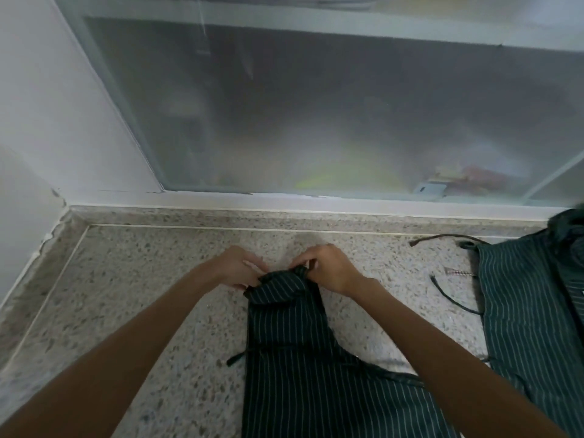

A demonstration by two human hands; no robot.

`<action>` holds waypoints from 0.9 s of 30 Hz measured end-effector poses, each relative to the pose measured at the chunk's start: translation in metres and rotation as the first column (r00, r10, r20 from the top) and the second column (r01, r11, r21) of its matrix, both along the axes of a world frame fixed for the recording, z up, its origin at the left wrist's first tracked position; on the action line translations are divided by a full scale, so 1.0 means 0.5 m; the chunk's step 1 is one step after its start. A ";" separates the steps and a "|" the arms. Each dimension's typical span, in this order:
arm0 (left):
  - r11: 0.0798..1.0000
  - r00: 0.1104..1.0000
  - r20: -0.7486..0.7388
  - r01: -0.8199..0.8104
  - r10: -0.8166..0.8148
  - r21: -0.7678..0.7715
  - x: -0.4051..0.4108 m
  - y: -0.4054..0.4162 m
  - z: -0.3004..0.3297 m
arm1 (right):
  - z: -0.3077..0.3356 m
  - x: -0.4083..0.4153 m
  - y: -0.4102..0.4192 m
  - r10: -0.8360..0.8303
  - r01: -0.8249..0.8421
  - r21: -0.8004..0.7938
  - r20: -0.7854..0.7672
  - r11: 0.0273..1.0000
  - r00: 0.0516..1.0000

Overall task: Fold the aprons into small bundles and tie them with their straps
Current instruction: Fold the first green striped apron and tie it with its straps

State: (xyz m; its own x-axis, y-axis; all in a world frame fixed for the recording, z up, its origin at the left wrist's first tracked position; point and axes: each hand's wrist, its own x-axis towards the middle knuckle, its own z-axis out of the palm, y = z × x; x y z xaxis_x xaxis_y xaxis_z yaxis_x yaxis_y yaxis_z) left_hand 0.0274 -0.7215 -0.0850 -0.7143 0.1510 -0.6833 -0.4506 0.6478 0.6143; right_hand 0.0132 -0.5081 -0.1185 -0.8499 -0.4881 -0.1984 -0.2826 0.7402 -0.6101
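While both hands [235, 268] [328, 268] pinch the apron's [294, 343] far edge, bare counter [142, 295] lies left.

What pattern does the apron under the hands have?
Dark green-black cloth with thin white pinstripes, on the apron; it shows best in the head view.

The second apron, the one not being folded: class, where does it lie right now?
In the head view the second apron lies spread on the speckled counter at the far right, beside the apron being folded, below the frosted window.
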 end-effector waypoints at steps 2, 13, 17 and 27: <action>0.996 0.989 -0.134 0.068 -0.060 0.056 -0.009 -0.019 -0.003 | 0.019 -0.002 0.021 -0.126 0.163 -0.170 0.209 0.972 0.970; 0.719 0.673 -0.344 0.414 -0.654 -0.558 -0.003 0.048 -0.004 | 0.035 0.046 0.036 -0.474 0.551 -0.016 0.489 0.834 0.732; 0.758 0.463 -0.608 0.284 -0.645 -0.587 0.036 0.027 -0.012 | 0.022 0.076 0.028 -0.412 0.445 0.045 0.466 0.895 0.783; 0.785 0.211 -0.772 0.345 -0.599 -0.515 0.144 -0.076 -0.068 | -0.002 0.117 -0.035 -0.324 0.284 0.177 0.269 0.942 0.907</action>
